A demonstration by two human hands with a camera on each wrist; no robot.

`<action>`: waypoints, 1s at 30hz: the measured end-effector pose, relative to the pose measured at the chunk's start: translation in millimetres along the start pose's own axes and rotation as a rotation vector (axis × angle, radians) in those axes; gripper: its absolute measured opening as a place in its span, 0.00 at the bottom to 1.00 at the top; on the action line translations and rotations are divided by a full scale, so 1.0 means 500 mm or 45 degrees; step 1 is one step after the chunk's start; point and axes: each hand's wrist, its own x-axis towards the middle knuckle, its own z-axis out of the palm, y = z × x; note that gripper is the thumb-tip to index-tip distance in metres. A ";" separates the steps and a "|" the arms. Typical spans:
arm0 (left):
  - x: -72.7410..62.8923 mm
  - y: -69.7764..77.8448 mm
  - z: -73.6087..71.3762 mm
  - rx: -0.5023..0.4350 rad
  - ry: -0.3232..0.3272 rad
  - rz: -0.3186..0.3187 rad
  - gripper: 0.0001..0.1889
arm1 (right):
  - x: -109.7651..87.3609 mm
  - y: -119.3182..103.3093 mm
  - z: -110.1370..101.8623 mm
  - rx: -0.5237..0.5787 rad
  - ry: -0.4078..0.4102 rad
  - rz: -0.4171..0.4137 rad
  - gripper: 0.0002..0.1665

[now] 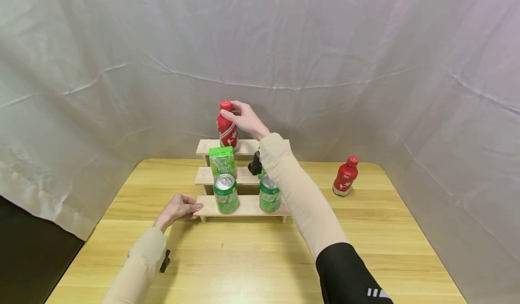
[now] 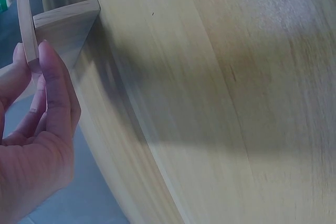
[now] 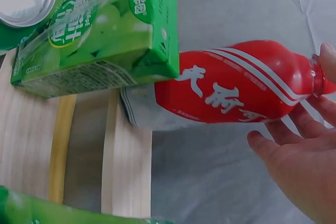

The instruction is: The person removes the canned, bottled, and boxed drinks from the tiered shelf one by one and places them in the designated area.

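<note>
My right hand (image 1: pixel 245 118) holds a red plastic bottle (image 1: pixel 225 126) by its neck, thumb on one side and fingers on the other. The bottle stands upright at the left of the top step of a three-step wooden shelf (image 1: pixel 248 208). White characters show on its label in the right wrist view. My left hand (image 1: pixel 177 209) pinches the left end of the lowest board (image 2: pixel 26 24) between thumb and fingers. Just below the bottle, a green juice carton (image 1: pixel 222 160) stands on the middle step.
Two green drink cans (image 1: pixel 226 195) stand on the lowest step, left and right. A second green carton (image 1: pixel 262 174) on the middle step is mostly hidden by my right forearm. Another red bottle (image 1: pixel 345 177) stands on the wooden table (image 1: pixel 243 268), right of the shelf. Grey cloth hangs behind.
</note>
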 end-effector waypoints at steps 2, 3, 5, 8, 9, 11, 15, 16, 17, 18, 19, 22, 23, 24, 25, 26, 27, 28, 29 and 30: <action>0.000 0.001 0.000 -0.005 0.001 -0.005 0.26 | 0.001 0.000 0.005 -0.005 0.004 0.001 0.27; 0.000 0.002 0.001 -0.005 0.003 -0.007 0.26 | 0.002 0.001 0.006 -0.011 0.008 0.006 0.27; 0.000 0.001 0.002 -0.008 0.002 -0.009 0.26 | 0.002 0.001 0.010 -0.021 0.020 0.017 0.27; -0.001 0.000 0.005 -0.009 0.001 -0.002 0.25 | 0.001 0.002 0.013 -0.039 0.047 0.022 0.26; -0.001 0.000 0.005 -0.006 0.000 -0.001 0.25 | 0.002 0.002 0.014 -0.045 0.059 0.021 0.26; -0.001 0.002 0.005 -0.005 -0.002 0.002 0.24 | 0.003 0.002 0.015 -0.053 0.082 0.010 0.25; 0.000 0.003 0.004 0.011 -0.007 0.013 0.23 | 0.003 0.000 0.015 -0.052 0.113 -0.028 0.23; 0.000 0.004 0.004 0.015 -0.007 0.014 0.23 | 0.002 0.000 0.014 -0.051 0.118 -0.035 0.23; 0.000 0.003 0.004 0.018 -0.007 0.015 0.22 | 0.001 -0.001 0.013 -0.050 0.123 -0.041 0.22; 0.001 0.003 0.004 0.022 -0.007 0.016 0.22 | -0.001 -0.002 0.011 -0.048 0.129 -0.048 0.22; 0.001 0.003 0.005 0.025 -0.008 0.016 0.22 | -0.003 -0.003 0.008 -0.046 0.136 -0.051 0.22; 0.001 0.001 0.005 0.025 -0.006 0.018 0.21 | -0.012 -0.007 -0.003 -0.046 0.160 -0.056 0.22; 0.001 0.001 0.004 0.024 -0.007 0.021 0.21 | -0.015 -0.009 -0.008 -0.043 0.169 -0.061 0.22; 0.001 0.001 0.003 0.023 -0.009 0.023 0.21 | -0.019 -0.012 -0.013 -0.037 0.177 -0.065 0.22; 0.000 0.001 0.003 0.020 -0.011 0.026 0.21 | -0.022 -0.015 -0.019 -0.031 0.186 -0.068 0.22; 0.000 0.000 0.002 0.016 -0.012 0.026 0.21 | -0.026 -0.017 -0.026 -0.027 0.197 -0.075 0.21; 0.000 0.000 0.002 0.014 -0.013 0.026 0.21 | -0.029 -0.020 -0.033 -0.024 0.210 -0.085 0.21; 0.000 0.000 0.002 0.012 -0.014 0.024 0.21 | -0.033 -0.024 -0.041 -0.021 0.223 -0.093 0.20; 0.001 -0.001 0.002 0.011 -0.015 0.022 0.21 | -0.037 -0.027 -0.049 -0.019 0.237 -0.100 0.20; 0.001 -0.001 0.002 0.009 -0.014 0.019 0.21 | -0.041 -0.030 -0.058 -0.018 0.254 -0.103 0.20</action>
